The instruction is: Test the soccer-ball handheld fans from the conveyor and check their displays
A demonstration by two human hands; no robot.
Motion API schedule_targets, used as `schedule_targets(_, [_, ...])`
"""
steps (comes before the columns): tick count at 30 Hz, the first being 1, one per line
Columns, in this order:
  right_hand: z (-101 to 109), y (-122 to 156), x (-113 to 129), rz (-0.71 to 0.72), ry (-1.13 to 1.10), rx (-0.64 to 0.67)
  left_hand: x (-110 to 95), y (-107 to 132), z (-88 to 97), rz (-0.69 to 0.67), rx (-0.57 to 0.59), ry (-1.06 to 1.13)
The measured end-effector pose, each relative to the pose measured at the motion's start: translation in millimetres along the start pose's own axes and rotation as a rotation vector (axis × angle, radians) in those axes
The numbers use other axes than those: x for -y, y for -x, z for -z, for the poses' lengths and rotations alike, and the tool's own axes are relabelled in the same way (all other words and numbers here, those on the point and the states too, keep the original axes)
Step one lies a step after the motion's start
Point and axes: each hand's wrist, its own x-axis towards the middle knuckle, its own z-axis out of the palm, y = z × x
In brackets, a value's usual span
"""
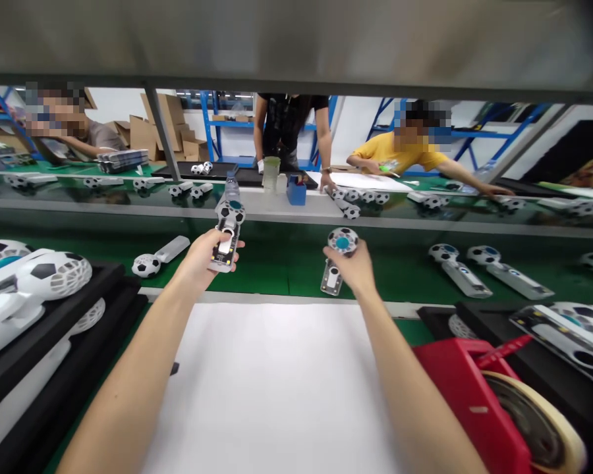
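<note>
No lettering can be read: the faint marks on the red plastic tape dispenser, beside the right edge of the smooth white worktop, are too small and blurred to make out.

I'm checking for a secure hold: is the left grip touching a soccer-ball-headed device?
Touching. The head view shows the left grip around the soccer-ball-headed device, its thumb on the near face and fingertips showing beyond the opposite edge.

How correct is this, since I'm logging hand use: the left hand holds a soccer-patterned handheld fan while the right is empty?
The right hand isn't empty: the head view shows it holding another soccer-patterned handheld fan. The left hand does hold one.
</note>
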Motion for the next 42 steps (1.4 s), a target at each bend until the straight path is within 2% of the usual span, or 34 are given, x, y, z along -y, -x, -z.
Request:
schedule_targets(2, [-16, 4, -11, -0.023, -0.027, 0.096, -15, 16, -5.5, -0.031, 0.048, 0.132])
schedule_targets(5, [-30, 11, -17, -0.094, -0.089, 0.227, -28, 33, -11.9, -0.033, 0.123, 0.312])
schedule_targets(9, [-31, 22, 4, -0.188, -0.256, 0.411, -35, 47, -21.2, -0.008, 0.213, 0.420])
schedule_targets(13, [-12, 37, 51, -0.161, -0.495, 0.509, -35, 54, -28.4, -0.021, 0.278, 0.490])
schedule_targets(16, [11, 56, 86, -0.090, -0.648, 0.498, -33, 56, -29.7, -0.033, 0.313, 0.587])
schedule_targets(18, [27, 70, 104, -0.055, -0.719, 0.497, -33, 58, -29.5, -0.060, 0.377, 0.675])
schedule_targets(23, [57, 99, 125, -0.130, -1.052, 0.715, -37, 65, -30.9, -0.066, 0.603, 0.900])
schedule_targets(26, [67, 109, 131, -0.086, -1.149, 0.826, -38, 71, -33.6, -0.086, 0.621, 0.882])
schedule_targets(28, [70, 114, 134, -0.044, -1.118, 0.850, -39, 76, -35.9, -0.128, 0.552, 0.767])
schedule_targets(31, [71, 119, 139, -0.026, -1.025, 0.804, -42, 84, -39.0, -0.160, 0.492, 0.593])
schedule_targets(36, [67, 120, 136, 0.055, -0.942, 0.682, -44, 89, -40.2, -0.194, 0.520, 0.463])
schedule_targets(42, [62, 121, 135, 0.141, -0.988, 0.668, -34, 82, -38.1, -0.207, 0.561, 0.473])
